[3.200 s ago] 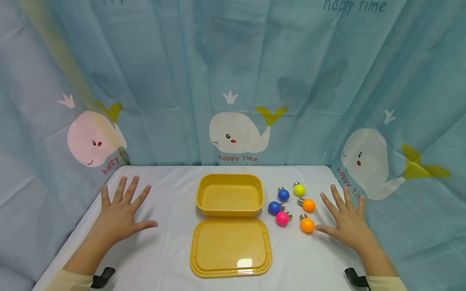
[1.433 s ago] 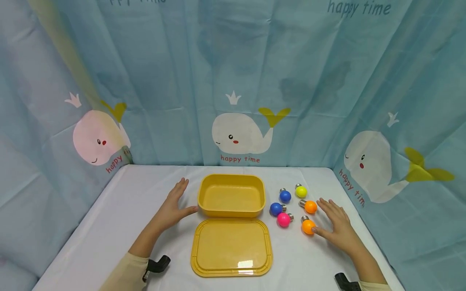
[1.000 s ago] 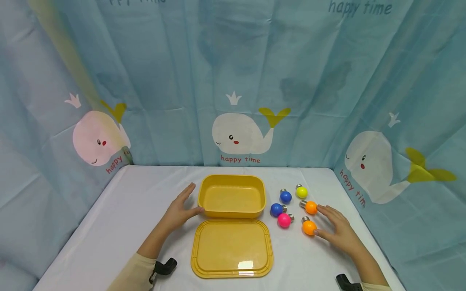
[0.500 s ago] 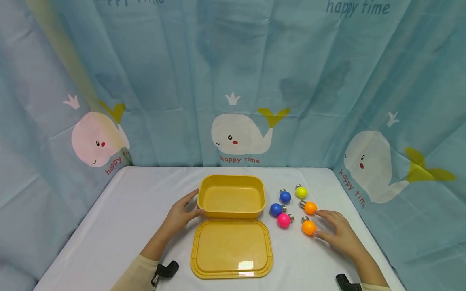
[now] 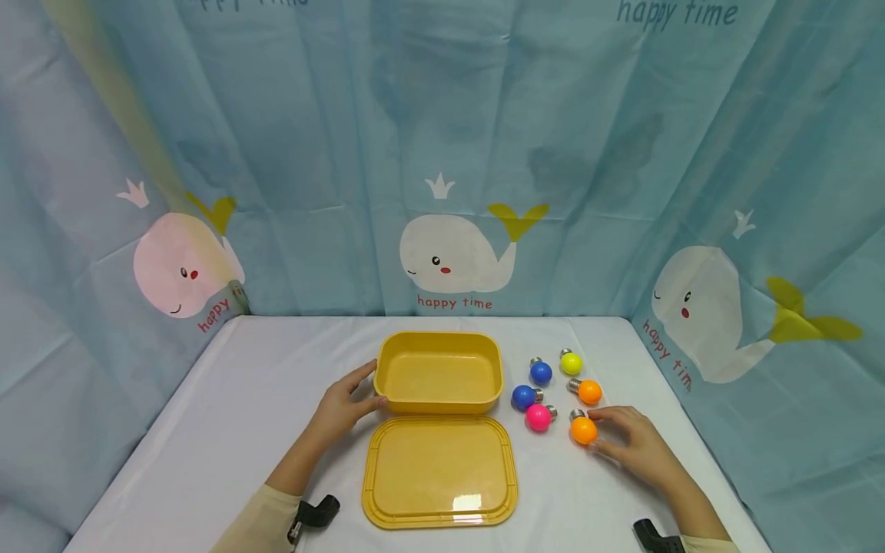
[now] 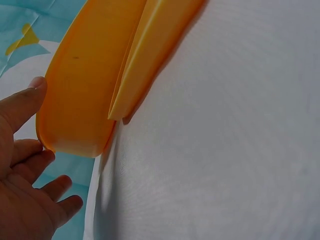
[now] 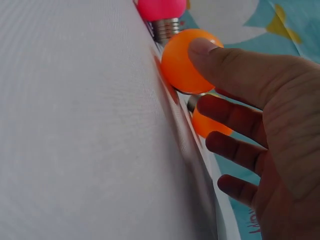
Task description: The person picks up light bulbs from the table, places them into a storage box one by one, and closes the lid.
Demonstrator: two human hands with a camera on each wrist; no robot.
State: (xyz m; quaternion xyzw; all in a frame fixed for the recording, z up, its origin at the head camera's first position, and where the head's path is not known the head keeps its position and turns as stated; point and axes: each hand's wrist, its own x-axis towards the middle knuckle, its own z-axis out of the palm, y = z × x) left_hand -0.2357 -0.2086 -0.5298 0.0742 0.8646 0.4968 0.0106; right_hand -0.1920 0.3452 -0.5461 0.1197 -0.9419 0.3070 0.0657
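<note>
The right hand (image 5: pixel 638 447), fingers loosely parted, flanks the nearer round orange metal-based bulb (image 5: pixel 584 431) on the white cloth-covered counter (image 5: pixel 276 384) with thumb and forefinger, no firm grip showing. The left hand (image 5: pixel 339 407), fingers spread, touches the rectangular yellow plastic box (image 5: pixel 439 405) at its left end. The step seems to be grasping the bulb; the next move needs a light pinch

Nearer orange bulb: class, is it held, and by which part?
The right hand is at its round globe, not its metal base; whether it grips cannot be told.
</note>
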